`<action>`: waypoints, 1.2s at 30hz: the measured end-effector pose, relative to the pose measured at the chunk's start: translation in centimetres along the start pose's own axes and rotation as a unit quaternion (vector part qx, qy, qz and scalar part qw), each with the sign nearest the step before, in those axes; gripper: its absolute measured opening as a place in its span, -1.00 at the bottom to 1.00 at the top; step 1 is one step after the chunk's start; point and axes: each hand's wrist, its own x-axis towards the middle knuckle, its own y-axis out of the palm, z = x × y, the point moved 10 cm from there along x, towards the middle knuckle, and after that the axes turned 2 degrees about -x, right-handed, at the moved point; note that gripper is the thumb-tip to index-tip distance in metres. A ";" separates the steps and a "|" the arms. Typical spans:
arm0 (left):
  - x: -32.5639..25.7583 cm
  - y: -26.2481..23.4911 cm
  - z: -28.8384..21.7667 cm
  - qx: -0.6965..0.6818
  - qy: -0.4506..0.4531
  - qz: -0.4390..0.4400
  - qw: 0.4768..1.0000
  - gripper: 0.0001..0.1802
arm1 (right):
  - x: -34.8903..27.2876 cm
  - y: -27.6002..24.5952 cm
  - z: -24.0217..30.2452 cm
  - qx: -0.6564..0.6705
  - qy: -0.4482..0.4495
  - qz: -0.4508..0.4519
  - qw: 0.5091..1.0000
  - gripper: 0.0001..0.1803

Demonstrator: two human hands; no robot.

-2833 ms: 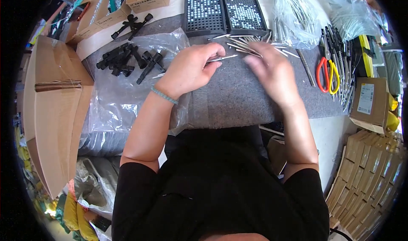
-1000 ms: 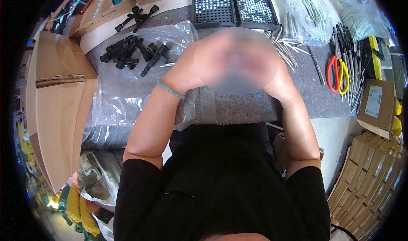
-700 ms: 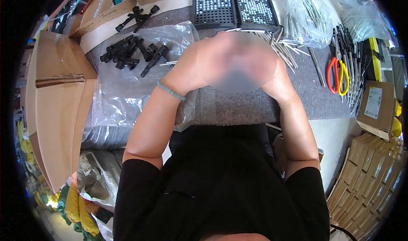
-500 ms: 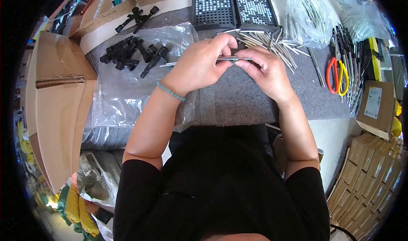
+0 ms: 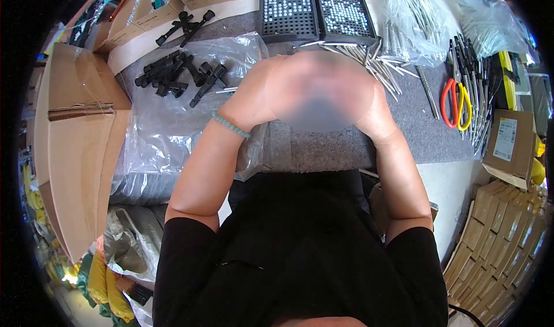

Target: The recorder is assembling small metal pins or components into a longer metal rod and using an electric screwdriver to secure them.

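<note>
Both hands meet over the grey felt work mat, centre-top of frame. Left hand and right hand are smeared by blur where the fingers come together, so I can't tell finger spread or whether anything is pinched between them.

Nearest stock: loose pile of thin silver metal rods, just off the right hand at about 1 o'clock, touching the mat. Rods fan out with long axes running roughly 10-to-4 o'clock, near ends toward the right hand. My read: laid within reach for one-at-a-time picking.

Heap of black plastic handle parts sits on a clear plastic bag at 9–10 o'clock from the left hand, apart from it. Probably kept on the bag so they stay grouped.

Two black perforated trays at 12 o'clock, side by side, past the hands.

Red- and yellow-handled scissors lie at 3 o'clock, well apart, blades pointing away toward 12.

Open brown cardboard box at far 9 o'clock.

A beaded turquoise bracelet is on the left wrist.
</note>
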 end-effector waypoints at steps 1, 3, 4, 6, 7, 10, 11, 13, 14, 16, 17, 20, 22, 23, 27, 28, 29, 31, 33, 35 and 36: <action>0.0 0.0 0.0 0.000 0.000 0.000 1.000 -0.72 | 0.0 -0.1 -0.2 -0.003 0.007 -0.003 1.000 -0.74; 0.0 0.0 -0.3 -0.012 0.008 -0.007 1.000 -0.75 | -0.1 -0.1 -0.3 -0.005 0.015 -0.005 1.000 -0.71; 0.1 0.0 -0.3 -0.012 0.008 -0.007 1.000 -0.75 | -0.2 0.0 -0.8 0.016 0.042 -0.005 0.999 -0.66; 0.0 -0.1 -1.3 0.040 0.065 -0.012 0.997 -0.73 | -0.3 0.0 -1.3 0.037 0.070 -0.005 0.997 -0.62; 0.0 -0.2 -1.1 0.041 0.065 -0.012 0.997 -0.73 | -0.2 0.0 -1.3 0.035 0.072 -0.003 0.997 -0.60; -0.2 0.1 -1.0 0.043 0.080 0.005 0.996 -0.71 | -0.1 -0.7 -0.4 0.013 0.077 -0.001 0.997 -0.60; -0.2 0.2 -0.7 0.050 0.069 0.007 0.996 -0.72 | -0.1 -1.1 -0.2 -0.007 0.080 -0.003 0.997 -0.63; -0.1 0.1 -0.5 0.057 0.056 0.008 0.997 -0.72 | -0.4 -1.3 -0.4 -0.050 0.056 -0.002 0.997 -0.64; -0.1 0.2 -0.6 0.060 0.055 0.011 0.997 -0.72 | -0.5 -1.3 -0.1 -0.095 0.035 -0.002 0.995 -0.65; -0.1 0.3 -0.6 0.061 0.054 0.013 0.997 -0.73 | -0.3 -1.0 -0.2 -0.098 0.017 -0.001 0.995 -0.70; -0.1 0.4 -0.4 0.059 0.051 0.015 0.997 -0.73 | -0.3 -0.9 0.1 -0.102 -0.001 0.000 0.995 -0.74; -0.2 0.5 -0.2 0.062 0.050 0.012 0.997 -0.73 | 0.1 -0.8 0.9 -0.090 -0.003 -0.019 0.996 -0.81; -0.3 0.4 -0.2 0.067 0.051 0.006 0.996 -0.73 | -0.1 -1.0 0.4 -0.073 0.044 -0.012 0.996 -0.84; -0.3 0.4 -0.2 0.068 0.046 0.011 0.997 -0.73 | -0.2 -1.0 -0.5 -0.057 0.092 -0.006 0.994 -0.86; -0.1 0.5 -0.4 0.079 0.049 0.011 0.996 -0.72 | -0.2 -0.9 -0.5 -0.072 0.038 -0.007 0.997 -0.83; 0.0 0.6 -0.3 0.078 0.050 0.011 0.996 -0.72 | -0.1 -0.9 -0.4 -0.082 0.036 -0.008 0.996 -0.82; 0.1 0.6 -0.3 0.079 0.058 0.006 0.995 -0.73 | 0.1 -0.9 -0.3 -0.092 0.032 -0.009 0.995 -0.80; 0.5 0.6 -0.2 0.080 0.067 0.000 0.995 -0.73 | 0.2 -1.1 -0.7 -0.081 0.018 -0.019 0.996 -0.79; 0.7 0.6 -0.3 0.079 0.084 -0.001 0.993 -0.74 | 0.3 -1.5 -0.3 -0.069 0.002 -0.027 0.997 -0.78; 0.9 0.4 -0.2 0.077 0.085 0.003 0.993 -0.75 | 0.4 -3.0 -1.4 0.042 0.113 -0.051 0.991 -0.77; 0.8 0.4 -0.3 0.076 0.086 0.009 0.993 -0.76 | 0.6 -3.9 -1.3 0.065 0.131 -0.066 0.987 -0.76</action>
